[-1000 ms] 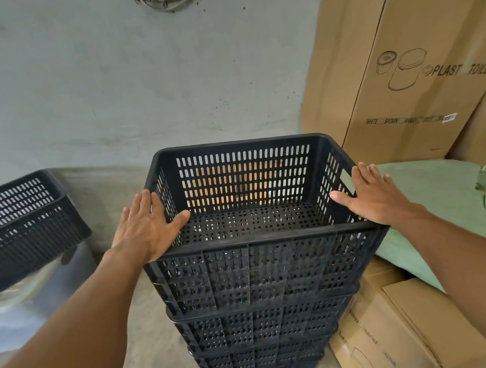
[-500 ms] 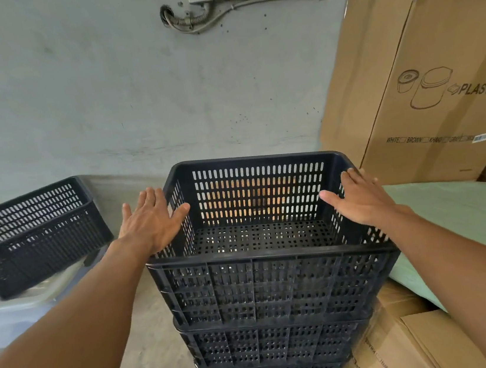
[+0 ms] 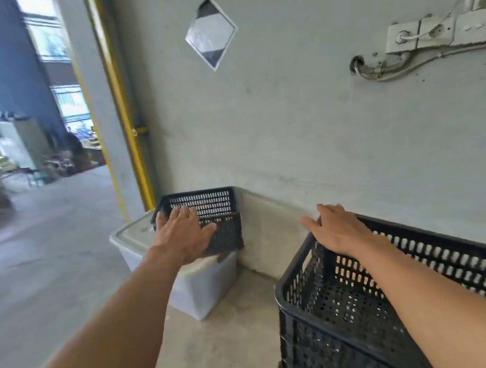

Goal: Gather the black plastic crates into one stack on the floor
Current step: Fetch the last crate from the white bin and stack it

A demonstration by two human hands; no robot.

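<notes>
Left hand [image 3: 184, 236] reaches out, fingers spread and empty, in front of a lone black crate [image 3: 219, 214] sitting on a translucent lidded bin [image 3: 199, 285] by the wall — right hand [image 3: 338, 228], fingers loose, rests on the far corner rim of the crate stack [image 3: 361, 316] on the floor.

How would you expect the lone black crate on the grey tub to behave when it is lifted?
The lone crate looks rigid and, being perforated and empty, probably light. Perched on the tub's lid, it might slide if nudged.
</notes>
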